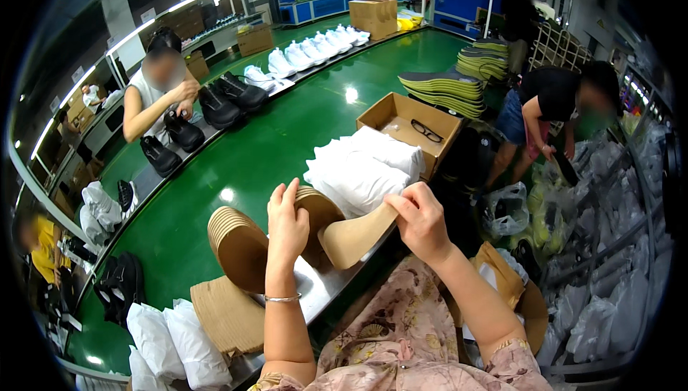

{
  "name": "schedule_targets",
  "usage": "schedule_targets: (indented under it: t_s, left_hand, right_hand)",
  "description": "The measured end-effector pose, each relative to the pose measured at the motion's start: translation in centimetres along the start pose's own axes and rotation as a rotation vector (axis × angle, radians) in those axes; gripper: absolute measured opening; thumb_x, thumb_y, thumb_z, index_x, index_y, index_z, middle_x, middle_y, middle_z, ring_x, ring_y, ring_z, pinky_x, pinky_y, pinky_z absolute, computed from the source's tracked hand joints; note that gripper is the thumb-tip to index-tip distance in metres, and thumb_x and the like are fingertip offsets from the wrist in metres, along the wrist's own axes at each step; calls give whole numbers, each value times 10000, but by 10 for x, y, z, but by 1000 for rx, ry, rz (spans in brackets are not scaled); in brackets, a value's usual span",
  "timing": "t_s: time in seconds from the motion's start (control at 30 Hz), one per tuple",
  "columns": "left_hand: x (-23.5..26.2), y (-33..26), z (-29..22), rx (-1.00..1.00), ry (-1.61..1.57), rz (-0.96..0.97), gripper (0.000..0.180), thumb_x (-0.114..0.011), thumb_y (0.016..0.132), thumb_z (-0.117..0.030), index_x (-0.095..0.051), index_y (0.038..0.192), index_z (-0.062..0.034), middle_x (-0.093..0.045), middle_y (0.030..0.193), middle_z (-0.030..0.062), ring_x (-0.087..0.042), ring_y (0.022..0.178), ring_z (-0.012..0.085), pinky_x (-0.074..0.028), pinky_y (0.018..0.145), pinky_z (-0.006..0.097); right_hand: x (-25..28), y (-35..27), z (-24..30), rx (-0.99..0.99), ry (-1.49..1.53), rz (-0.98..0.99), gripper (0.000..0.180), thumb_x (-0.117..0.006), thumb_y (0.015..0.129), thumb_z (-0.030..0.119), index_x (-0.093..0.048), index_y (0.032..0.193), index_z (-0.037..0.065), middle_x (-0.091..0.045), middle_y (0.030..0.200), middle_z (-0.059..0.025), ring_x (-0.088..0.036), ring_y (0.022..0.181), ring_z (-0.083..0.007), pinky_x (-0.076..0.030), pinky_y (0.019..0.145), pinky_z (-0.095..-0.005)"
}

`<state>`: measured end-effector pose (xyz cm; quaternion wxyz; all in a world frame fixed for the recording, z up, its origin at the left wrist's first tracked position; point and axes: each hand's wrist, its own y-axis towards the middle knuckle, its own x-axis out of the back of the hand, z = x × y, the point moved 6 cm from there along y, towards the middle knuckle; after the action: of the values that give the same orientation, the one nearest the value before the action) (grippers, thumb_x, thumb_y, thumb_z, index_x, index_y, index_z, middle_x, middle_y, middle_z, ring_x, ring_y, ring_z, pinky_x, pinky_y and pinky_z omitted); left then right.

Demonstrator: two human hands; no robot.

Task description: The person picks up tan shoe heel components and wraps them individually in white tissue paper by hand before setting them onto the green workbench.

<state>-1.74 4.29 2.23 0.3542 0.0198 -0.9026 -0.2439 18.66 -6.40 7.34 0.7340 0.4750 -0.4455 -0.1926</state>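
An open brown cardboard box (410,129) sits on the green table (287,140), just behind a heap of white bags (362,169). Farther back a closed brown carton (374,16) stands at the table's far end, and a smaller one (255,40) lies left of the row of white shoes. White stuffed bags (172,344) crowd the near left corner. Small pale labels (149,15) hang along the lamp rail on the left, though they are too blurred to describe further.

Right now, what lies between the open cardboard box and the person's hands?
In the head view, a pile of white paper-stuffed bags lies between the open cardboard box and the hands, left and right.
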Motion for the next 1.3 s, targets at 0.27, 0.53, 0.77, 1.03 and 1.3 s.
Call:
schedule_targets:
  t_s: [0.27,0.53,0.77,1.03,1.3]
  left_hand:
    - [20,-11,-5,45,-100,122,608,-693,798,-246,-445,1302,-15,-369,1368,232,-378,1267,323,-326,1026,358]
    - [25,-17,-52,-120,-232,-94,351,-524,937,-213,-533,1195,25,-551,1212,139,-531,1094,207,-400,940,293]
    - [-108,-103,-120,596,-1425,919,347,-516,939,-208,-506,1181,41,-611,1088,109,-606,948,152,-491,805,266]
    - [-180,-137,-102,770,-1396,892,178,-559,912,-218,-552,932,-41,-648,909,69,-631,794,132,-513,715,258]
    - [-225,-182,-60,1124,-1268,931,375,-484,945,-306,-526,1145,8,-619,1097,93,-609,979,184,-489,842,320]
  right_hand:
    - [38,3,-37,-160,270,35,289,-581,685,-123,-606,914,50,-490,820,-88,-532,734,-229,-448,643,-281]
    - [51,-36,-63,-451,709,12,188,-549,803,3,-634,952,79,-549,931,-54,-552,884,-165,-449,803,-260]
    - [75,-48,-64,-378,666,46,139,-540,823,45,-627,929,18,-569,929,-106,-593,912,-219,-473,809,-299]
    - [135,-227,-193,-1081,271,-79,333,-584,837,51,-543,1167,44,-602,908,-65,-571,735,-132,-474,678,-262]
    - [106,-526,-205,-1951,27,-476,126,-558,871,161,-620,897,55,-569,678,-22,-508,536,-96,-397,459,-234]
